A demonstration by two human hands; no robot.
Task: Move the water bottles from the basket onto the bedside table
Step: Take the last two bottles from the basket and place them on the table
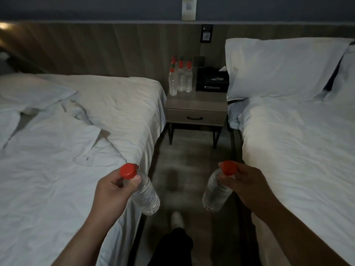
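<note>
My left hand [113,189] grips the neck of a clear water bottle with a red cap [146,196], which hangs tilted over the aisle. In the same way my right hand [247,185] holds a second red-capped bottle [215,194] just under its cap. Ahead, the wooden bedside table [196,101] stands between the two beds. Several red-capped bottles [180,79] stand upright in a cluster on its left rear part. No basket is in view.
A black tissue box [212,81] sits on the table's right half. A rumpled white bed [67,141] lies to the left and a made bed with a pillow [297,131] to the right. Between them runs a narrow floor aisle [192,169], with my shoe [177,219] on it.
</note>
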